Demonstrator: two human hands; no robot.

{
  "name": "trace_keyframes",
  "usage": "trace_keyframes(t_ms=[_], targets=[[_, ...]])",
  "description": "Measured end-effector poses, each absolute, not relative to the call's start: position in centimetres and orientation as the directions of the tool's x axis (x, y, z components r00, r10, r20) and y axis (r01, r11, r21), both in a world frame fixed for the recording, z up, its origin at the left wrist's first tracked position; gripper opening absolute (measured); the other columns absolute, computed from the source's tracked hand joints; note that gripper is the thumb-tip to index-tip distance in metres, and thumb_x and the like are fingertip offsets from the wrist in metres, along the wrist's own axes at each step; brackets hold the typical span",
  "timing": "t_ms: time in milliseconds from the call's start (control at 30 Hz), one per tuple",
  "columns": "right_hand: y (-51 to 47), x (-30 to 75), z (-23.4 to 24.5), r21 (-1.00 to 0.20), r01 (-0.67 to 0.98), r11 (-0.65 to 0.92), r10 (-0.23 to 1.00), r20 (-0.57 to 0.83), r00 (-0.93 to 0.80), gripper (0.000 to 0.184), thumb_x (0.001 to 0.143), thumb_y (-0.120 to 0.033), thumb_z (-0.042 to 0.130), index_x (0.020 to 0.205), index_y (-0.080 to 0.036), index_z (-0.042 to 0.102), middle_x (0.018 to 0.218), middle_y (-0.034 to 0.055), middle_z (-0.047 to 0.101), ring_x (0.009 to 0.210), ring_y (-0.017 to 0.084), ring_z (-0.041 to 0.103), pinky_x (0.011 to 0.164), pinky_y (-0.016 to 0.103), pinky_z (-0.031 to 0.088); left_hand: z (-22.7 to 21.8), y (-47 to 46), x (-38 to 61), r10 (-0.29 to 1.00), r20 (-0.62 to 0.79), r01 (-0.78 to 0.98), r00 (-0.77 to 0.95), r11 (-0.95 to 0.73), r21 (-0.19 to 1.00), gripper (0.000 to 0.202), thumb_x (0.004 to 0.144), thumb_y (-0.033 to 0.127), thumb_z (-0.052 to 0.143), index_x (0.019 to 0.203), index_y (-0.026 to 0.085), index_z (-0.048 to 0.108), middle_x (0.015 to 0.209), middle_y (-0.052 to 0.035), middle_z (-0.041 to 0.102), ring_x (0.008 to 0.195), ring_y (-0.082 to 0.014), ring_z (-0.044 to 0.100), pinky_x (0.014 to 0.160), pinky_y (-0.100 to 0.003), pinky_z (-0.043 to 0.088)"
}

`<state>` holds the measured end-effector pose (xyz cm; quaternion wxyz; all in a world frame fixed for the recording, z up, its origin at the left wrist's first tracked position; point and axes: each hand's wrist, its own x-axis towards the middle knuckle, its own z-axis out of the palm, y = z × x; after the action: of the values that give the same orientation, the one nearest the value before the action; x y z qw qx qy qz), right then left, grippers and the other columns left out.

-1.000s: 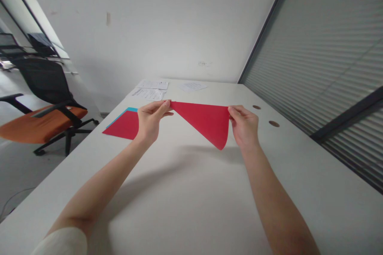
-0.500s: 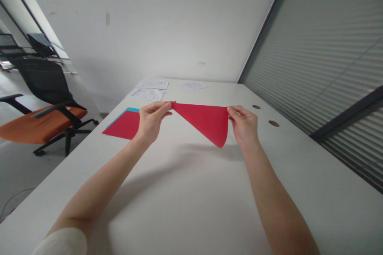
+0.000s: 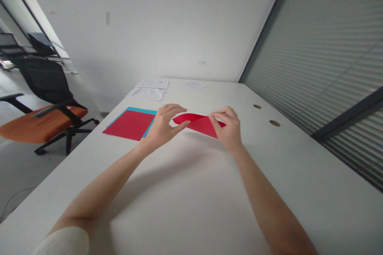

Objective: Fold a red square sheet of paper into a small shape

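Note:
A sheet of red paper (image 3: 199, 124), bent over with a raised, curling edge, hangs low over the white table. My right hand (image 3: 229, 127) pinches it near the upper right between thumb and fingertips. At its left end is my left hand (image 3: 166, 123), thumb and fingers apart in a wide curve; the thumb tip overlaps the paper, and I cannot tell whether it touches. To the left of that hand lies a flat red sheet (image 3: 130, 124) on top of a blue sheet (image 3: 142, 110), partly hidden by the hand.
White printed papers (image 3: 148, 93) lie at the far left of the table (image 3: 191, 199), with another paper (image 3: 193, 86) by the wall. Two round holes (image 3: 274, 123) are at the right. An orange-seated office chair (image 3: 44, 123) stands left; window blinds (image 3: 323, 55) run along the right.
My left hand has let go of the paper's left corner and opened. My right hand has moved left, still pinching. The paper has gone from a hanging triangle to a low, curled fold.

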<state>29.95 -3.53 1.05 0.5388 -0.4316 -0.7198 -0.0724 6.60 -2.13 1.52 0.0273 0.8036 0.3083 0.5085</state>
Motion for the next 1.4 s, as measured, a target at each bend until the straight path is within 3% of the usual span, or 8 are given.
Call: trace_keyframes(t_ms=[100,267,433,767,933,1400], targets=[[-3.7,28.6,0.4,-0.270,0.724,0.635,0.528,0.836,-0.151,0.015,0.090,-0.023,0.060,0.079,-0.025,0.071,0.081,0.0046,0.065,0.083,0.022,0.057,0.079,0.041,0.042,0.8,-2.2,7.7,0.523,0.763,0.501,0.379,-0.809,0.306,0.027,0.084,0.032,0.070,0.108,0.020,0.070,0.108,-0.0092,0.073,0.111,-0.0266,0.062,0.097,-0.043,0.044],[-4.2,27.2,-0.3,-0.255,0.683,0.685,0.541,0.806,-0.242,0.015,0.091,-0.021,0.059,0.083,-0.027,0.071,0.083,0.0041,0.065,0.084,0.022,0.057,0.079,0.041,0.041,0.5,-1.9,8.1,0.573,0.689,0.515,0.444,-0.792,0.327,0.012,0.085,0.025,0.067,0.096,0.022,0.072,0.098,-0.0061,0.075,0.100,-0.0239,0.065,0.091,-0.040,0.045],[-4.2,27.0,-0.5,-0.303,0.634,0.712,0.539,0.814,-0.218,0.015,0.091,-0.021,0.060,0.085,-0.028,0.072,0.083,0.0037,0.065,0.084,0.021,0.058,0.079,0.040,0.043,0.7,-1.8,8.0,0.571,0.674,0.469,0.468,-0.807,0.358,0.013,0.087,0.018,0.059,0.083,0.021,0.072,0.085,-0.0050,0.074,0.083,-0.0205,0.066,0.081,-0.036,0.047],[-3.7,26.9,-0.7,-0.503,0.499,0.706,0.640,0.755,-0.144,0.009,0.086,-0.028,0.067,0.093,-0.026,0.072,0.094,0.0054,0.063,0.092,0.021,0.062,0.086,0.040,0.050,0.5,-1.6,8.0,0.575,0.697,0.520,0.428,-0.788,0.331,0.017,0.089,0.022,0.056,0.083,0.020,0.071,0.083,-0.0069,0.073,0.082,-0.0216,0.062,0.077,-0.036,0.044],[-3.6,27.0,-0.8,-0.526,0.479,0.703,0.645,0.755,-0.118,0.006,0.086,-0.026,0.066,0.083,-0.025,0.070,0.087,0.0039,0.063,0.086,0.020,0.062,0.083,0.040,0.049,0.4,-1.5,8.0,0.592,0.691,0.472,0.415,-0.789,0.393,0.017,0.089,0.023,0.056,0.082,0.020,0.071,0.083,-0.0074,0.073,0.079,-0.0211,0.062,0.077,-0.036,0.046],[-4.0,26.8,-0.3,-0.560,0.434,0.706,0.665,0.735,-0.133,0.013,0.089,-0.027,0.062,0.078,-0.024,0.067,0.085,0.0040,0.064,0.086,0.020,0.062,0.082,0.039,0.049,0.4,-1.8,8.3,0.620,0.666,0.407,0.415,-0.781,0.474,0.014,0.085,0.020,0.058,0.079,0.021,0.071,0.079,-0.0048,0.073,0.076,-0.0193,0.064,0.076,-0.035,0.048]])
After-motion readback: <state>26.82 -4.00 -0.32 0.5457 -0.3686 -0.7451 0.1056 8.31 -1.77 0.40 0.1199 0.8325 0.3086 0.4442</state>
